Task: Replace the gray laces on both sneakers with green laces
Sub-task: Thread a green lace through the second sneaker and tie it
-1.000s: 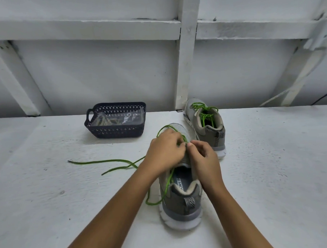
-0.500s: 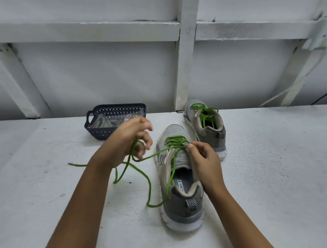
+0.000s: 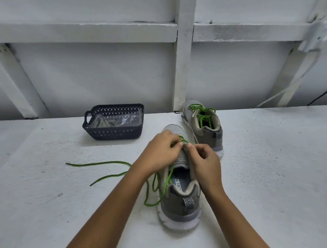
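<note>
A gray sneaker (image 3: pixel 180 203) stands heel toward me at the middle of the white table. My left hand (image 3: pixel 161 152) and my right hand (image 3: pixel 204 164) meet over its tongue, fingers curled and pinching the green lace (image 3: pixel 104 163) at the eyelets. The lace's loose ends trail left across the table and loop beside the shoe. A second gray sneaker (image 3: pixel 206 126) with green laces sits behind, to the right. The eyelets under my fingers are hidden.
A dark plastic basket (image 3: pixel 114 134) holding gray laces and clear plastic stands at the back left of the table (image 3: pixel 273 175). A white framed wall rises right behind the table's far edge.
My left hand, which had pulled the lace out to the left, has come back to the shoe's tongue beside my right hand. The loose lace has dropped onto the table.
</note>
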The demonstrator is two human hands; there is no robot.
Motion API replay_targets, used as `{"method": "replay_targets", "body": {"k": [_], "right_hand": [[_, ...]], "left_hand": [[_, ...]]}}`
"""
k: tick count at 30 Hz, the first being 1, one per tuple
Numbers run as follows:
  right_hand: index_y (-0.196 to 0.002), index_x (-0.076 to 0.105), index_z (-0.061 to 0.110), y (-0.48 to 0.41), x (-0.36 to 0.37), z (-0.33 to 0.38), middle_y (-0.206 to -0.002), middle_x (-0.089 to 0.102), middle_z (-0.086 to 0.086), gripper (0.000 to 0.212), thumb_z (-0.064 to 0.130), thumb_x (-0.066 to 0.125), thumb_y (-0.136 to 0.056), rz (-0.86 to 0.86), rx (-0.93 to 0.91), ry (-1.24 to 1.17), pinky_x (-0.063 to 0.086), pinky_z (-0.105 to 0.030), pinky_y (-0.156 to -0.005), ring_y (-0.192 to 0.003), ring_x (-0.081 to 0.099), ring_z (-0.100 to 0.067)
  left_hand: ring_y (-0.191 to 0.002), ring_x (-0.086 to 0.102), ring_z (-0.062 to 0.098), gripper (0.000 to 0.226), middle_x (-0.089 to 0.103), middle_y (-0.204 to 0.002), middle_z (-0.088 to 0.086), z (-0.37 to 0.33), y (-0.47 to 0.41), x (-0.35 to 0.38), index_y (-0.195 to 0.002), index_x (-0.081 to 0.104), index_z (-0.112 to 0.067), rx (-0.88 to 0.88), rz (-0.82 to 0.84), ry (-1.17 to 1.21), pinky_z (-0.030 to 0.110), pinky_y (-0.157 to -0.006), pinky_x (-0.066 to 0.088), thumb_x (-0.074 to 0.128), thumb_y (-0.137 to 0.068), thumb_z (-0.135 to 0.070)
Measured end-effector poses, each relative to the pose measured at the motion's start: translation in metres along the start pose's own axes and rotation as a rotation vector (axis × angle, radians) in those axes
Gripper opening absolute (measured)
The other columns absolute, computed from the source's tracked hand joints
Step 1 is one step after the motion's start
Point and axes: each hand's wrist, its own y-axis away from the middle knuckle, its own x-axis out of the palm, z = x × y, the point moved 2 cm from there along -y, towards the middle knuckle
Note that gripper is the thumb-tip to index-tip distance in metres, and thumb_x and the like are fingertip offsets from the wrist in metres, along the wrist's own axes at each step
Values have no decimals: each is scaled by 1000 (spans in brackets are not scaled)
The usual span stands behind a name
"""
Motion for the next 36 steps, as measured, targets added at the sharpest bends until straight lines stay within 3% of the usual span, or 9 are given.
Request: {"method": "replay_targets", "body": {"k": [4, 6, 13, 16, 19, 23, 28, 32, 36], "right_hand": [[-82, 66, 16, 1, 1, 1, -79, 68, 3, 16, 31, 66, -86, -7, -5, 14, 48, -22, -70, -77, 62, -6], [-82, 66, 15, 1, 1, 1, -79, 68, 3, 17, 31, 66, -87, -6, -4, 10, 48, -21, -70, -77, 62, -7], [-82, 66, 13, 0, 2, 0, -79, 68, 2, 18, 30, 66, -86, -3, -11, 7, 44, -11, -62, -70, 59, -1], [-81, 65, 12, 1, 2, 1, -79, 68, 0, 18, 29, 65, -87, 4, -11, 9, 45, -18, -67, -73, 59, -6], [-80, 65, 13, 1, 1, 2, -78, 67, 2, 18, 30, 65, -87, 4, -17, 13, 44, -16, -65, -71, 59, -4], [-80, 65, 11, 1, 2, 2, -78, 67, -1, 19, 29, 65, -87, 10, -5, 4, 45, -21, -67, -71, 58, -6], [-81, 65, 10, 1, 2, 2, -78, 67, 0, 20, 30, 65, -87, 20, -6, 12, 45, -19, -66, -70, 58, -5], [-80, 65, 12, 0, 1, 0, -77, 67, 1, 21, 32, 65, -87, 35, -4, 18, 45, -14, -63, -70, 59, -3], [-80, 64, 11, -2, 1, 1, -77, 67, 3, 20, 30, 66, -87, 51, -16, 42, 44, -11, -62, -68, 58, 0]], "left_hand": [[-86, 56, 8, 17, 61, -90, -5, 5, 22, -18, -76, 67, -24, 29, 45, 391, 24, -73, 38, 58, -90, -21], [-87, 58, 18, 16, 61, -89, -7, 8, 29, -27, -71, 69, -31, 51, 58, 506, 33, -73, 41, 61, -84, -33], [-89, 59, 12, 17, 61, -83, -13, 8, 41, -33, -71, 73, -29, 97, 213, 568, 37, -85, 45, 62, -76, -41], [-78, 61, 4, 17, 66, -75, -16, 1, 43, -34, -75, 74, -28, 56, 296, 496, 25, -80, 47, 59, -83, -26], [-54, 51, -9, 23, 61, -58, -23, -12, 44, -35, -89, 74, -18, 8, 454, 176, 6, -55, 37, 51, -88, -19], [-44, 49, -8, 25, 63, -72, -11, -19, 47, -35, -104, 69, -29, -3, 526, -263, 12, -49, 39, 47, -92, -25], [-75, 49, 7, 8, 50, -69, -16, -16, 49, -38, -90, 62, -32, 1, 435, -380, 24, -66, 40, 54, -89, -35], [-85, 57, 13, 12, 63, -88, -8, -17, 48, -42, -92, 63, -25, 9, 276, -426, 28, -71, 47, 52, -88, -28], [-77, 61, 8, 8, 65, -78, -12, -15, 43, -55, -80, 65, -26, -16, 72, -116, 29, -73, 51, 60, -86, -26]]}}
